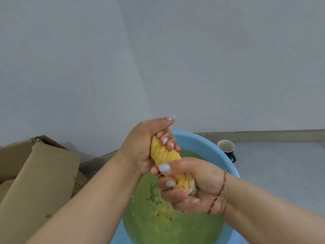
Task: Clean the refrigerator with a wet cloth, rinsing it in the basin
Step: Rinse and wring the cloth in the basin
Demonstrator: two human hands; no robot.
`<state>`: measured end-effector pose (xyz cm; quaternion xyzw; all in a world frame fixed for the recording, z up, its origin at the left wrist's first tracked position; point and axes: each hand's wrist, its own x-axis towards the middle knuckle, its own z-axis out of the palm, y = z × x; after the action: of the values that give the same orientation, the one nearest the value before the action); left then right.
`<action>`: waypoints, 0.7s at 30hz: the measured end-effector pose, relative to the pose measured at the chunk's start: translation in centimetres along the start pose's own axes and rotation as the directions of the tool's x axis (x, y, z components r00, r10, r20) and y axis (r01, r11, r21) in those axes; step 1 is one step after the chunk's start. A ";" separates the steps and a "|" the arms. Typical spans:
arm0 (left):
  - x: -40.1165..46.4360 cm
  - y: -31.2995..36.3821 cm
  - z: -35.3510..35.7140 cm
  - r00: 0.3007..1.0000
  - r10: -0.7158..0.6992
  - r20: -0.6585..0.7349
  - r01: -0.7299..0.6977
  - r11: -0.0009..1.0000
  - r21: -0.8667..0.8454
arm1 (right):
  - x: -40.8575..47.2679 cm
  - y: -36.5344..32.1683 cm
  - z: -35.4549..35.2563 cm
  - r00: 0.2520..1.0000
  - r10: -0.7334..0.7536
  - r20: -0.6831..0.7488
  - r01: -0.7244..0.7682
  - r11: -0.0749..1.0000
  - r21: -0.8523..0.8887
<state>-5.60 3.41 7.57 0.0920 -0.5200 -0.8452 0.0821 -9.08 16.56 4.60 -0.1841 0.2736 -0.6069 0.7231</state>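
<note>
Head view: wringing step, left hand [140,147] and right hand [191,187] both clenched round twisted yellow cloth [165,154] above blue basin [207,143]; next, probably carrying to refrigerator.

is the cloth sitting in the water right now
No, both the left hand and right hand grip the yellow cloth above the basin.

Soft even daylight; faint shadows; mild overall softness; wide-angle bending at edges.
</note>
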 end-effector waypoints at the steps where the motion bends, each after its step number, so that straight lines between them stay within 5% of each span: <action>1: 0.4 -0.4 0.1 0.997 -0.018 -0.079 0.024 0.996 0.080 | 0.2 0.2 -0.3 0.990 -0.023 -0.138 0.006 0.993 -0.122; 5: 2.0 -3.7 -1.0 0.947 0.056 -0.315 0.122 0.847 0.518 | 2.2 2.3 -2.1 0.834 -0.120 -0.539 -0.062 0.950 -0.307; 9: 2.8 -7.4 -2.6 0.926 0.086 -0.366 0.254 0.577 0.776 | 4.8 4.4 -4.8 0.655 -0.167 -0.737 -0.297 0.839 -0.455; 12: 3.1 -9.6 -3.4 0.917 0.104 -0.386 0.287 0.500 0.817 | 6.5 5.8 -7.6 0.631 -0.372 -0.681 -0.486 0.496 -0.720; 16: 3.7 -11.7 -4.7 0.862 0.098 -0.498 0.363 0.566 0.740 | 7.4 6.7 -8.6 0.567 -0.467 -0.678 -0.594 0.338 -0.730; 21: 3.5 -12.2 -5.0 0.732 0.083 -0.676 0.422 0.725 0.545 | 7.2 7.1 -9.3 0.503 -0.463 -0.730 -0.568 0.460 -0.682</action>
<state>-8.34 3.68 -5.77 0.4576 -0.7111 -0.5157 0.1375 -8.48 11.56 -8.18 -0.1905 0.8711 -0.3442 0.2940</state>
